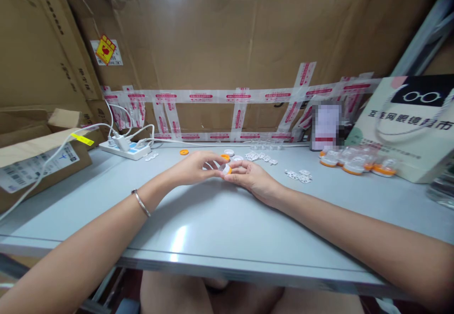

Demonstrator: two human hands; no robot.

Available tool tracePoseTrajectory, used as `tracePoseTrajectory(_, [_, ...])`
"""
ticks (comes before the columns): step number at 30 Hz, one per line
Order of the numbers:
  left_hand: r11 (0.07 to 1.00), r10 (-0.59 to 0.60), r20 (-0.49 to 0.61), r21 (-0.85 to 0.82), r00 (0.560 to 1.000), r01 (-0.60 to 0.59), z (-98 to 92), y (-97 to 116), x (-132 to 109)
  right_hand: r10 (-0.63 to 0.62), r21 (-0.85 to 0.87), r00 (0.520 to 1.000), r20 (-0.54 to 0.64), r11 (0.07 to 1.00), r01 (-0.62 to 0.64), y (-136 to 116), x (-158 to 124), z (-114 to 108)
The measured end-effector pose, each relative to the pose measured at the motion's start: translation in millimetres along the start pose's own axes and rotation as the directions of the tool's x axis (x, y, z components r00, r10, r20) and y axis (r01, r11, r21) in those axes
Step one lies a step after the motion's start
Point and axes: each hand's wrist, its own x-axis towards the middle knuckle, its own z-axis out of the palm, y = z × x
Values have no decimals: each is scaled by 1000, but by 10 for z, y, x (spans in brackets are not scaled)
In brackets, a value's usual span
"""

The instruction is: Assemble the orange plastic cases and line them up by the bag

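Note:
My left hand (193,168) and my right hand (252,177) meet over the middle of the grey table (213,229). Together they pinch a small round white and orange case (225,168) between their fingertips. A thin bracelet sits on my left wrist. Just behind the hands lie a white round lid (229,152), an orange piece (225,157) and an orange ring (184,152). Small clear blister packs (260,157) lie scattered behind, and more blister packs (300,176) lie to the right.
A white power strip (125,149) with plugs and cables sits at the back left beside cardboard boxes (35,162). Several white and orange cases (354,162) stand at the right before a paper bag (407,129). A taped cardboard wall (230,68) closes the back.

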Motion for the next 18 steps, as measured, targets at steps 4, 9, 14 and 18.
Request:
tracePoseTrajectory(4, [999, -6, -9, -54, 1000, 5, 12, 14, 6, -1, -3, 1000, 1, 1000, 1, 7, 11, -12])
tracePoseTrajectory(9, [987, -30, -21, -156, 999, 26, 32, 9, 7, -45, -24, 998, 53, 999, 46, 21, 24, -33])
tracePoseTrajectory(14, [975, -38, -36, -221, 999, 29, 18, 10, 1, -133, -68, 989, 72, 988, 137, 27, 19, -37])
tracePoseTrajectory(18, [978, -17, -85, -211, 996, -1, -2, 28, -11, -184, -129, 982, 51, 973, 189, 4, -15, -19])
